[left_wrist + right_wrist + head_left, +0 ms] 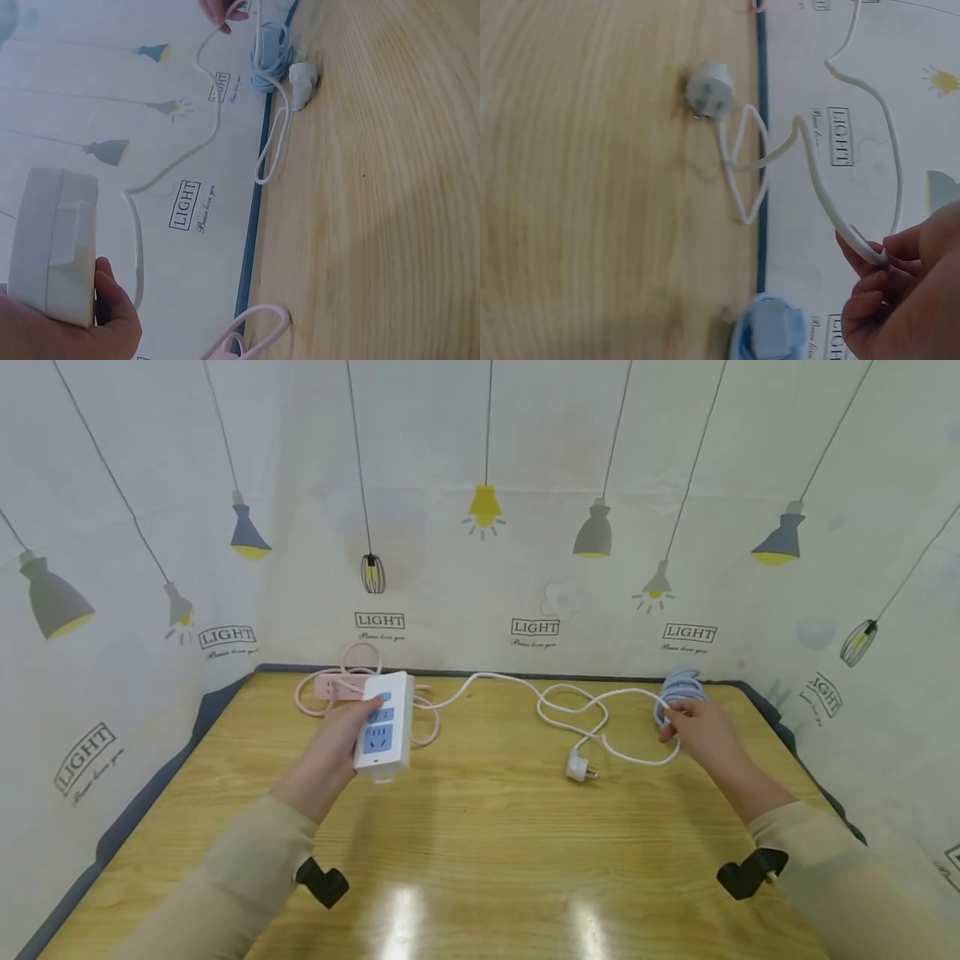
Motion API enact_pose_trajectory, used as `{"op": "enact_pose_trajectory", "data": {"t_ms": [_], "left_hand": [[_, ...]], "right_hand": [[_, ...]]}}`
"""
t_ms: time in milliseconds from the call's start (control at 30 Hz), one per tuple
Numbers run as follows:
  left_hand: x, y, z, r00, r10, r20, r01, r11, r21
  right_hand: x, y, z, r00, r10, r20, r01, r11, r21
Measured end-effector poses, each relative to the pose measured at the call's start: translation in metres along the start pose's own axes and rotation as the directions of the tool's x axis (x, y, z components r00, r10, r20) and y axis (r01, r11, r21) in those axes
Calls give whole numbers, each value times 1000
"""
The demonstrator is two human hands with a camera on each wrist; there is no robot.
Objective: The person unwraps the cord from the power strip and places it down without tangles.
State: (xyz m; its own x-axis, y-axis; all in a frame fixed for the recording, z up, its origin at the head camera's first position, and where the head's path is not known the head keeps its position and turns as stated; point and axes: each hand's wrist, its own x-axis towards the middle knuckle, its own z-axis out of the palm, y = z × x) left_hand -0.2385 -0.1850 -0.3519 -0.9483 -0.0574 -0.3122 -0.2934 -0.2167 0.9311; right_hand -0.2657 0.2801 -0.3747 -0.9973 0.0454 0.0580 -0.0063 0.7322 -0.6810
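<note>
My left hand [335, 739] grips a white power strip [388, 747] with blue sockets, raised above the left part of the table. From its far end a white cord [487, 676] runs to the right in loose bends. My right hand [701, 731] pinches that cord between thumb and fingers, as the right wrist view also shows with the cord bent at the fingertips [900, 244]. The white plug [577, 767] on the cord's end lies near the table's middle, prongs toward the right.
Behind the left hand lies a pink power strip [330, 685] with its pink cord looped around it. A coiled light-blue cord [681, 682] sits at the back right corner. The wooden table [480, 843] meets a lamp-patterned cloth [450, 585] along a dark blue edge.
</note>
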Motion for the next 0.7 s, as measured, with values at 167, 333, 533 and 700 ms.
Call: {"op": "enact_pose_trajectory", "data": {"t_ms": [167,333,533,700], "left_hand": [[6,-14,18,999,-41,-20,40,997,-69],[12,-29,34,999,-52,-3,51,988,-144],[20,-44,49,997,-58,57,67,985,-157],[31,-52,61,996,-62,71,73,984,-164]], "right_hand": [[1,7,23,990,15,137,-19,999,34],[2,13,48,975,44,217,-60,996,70],[6,12,72,973,35,227,-62,992,111],[13,1,91,964,85,252,-135,972,190]]}}
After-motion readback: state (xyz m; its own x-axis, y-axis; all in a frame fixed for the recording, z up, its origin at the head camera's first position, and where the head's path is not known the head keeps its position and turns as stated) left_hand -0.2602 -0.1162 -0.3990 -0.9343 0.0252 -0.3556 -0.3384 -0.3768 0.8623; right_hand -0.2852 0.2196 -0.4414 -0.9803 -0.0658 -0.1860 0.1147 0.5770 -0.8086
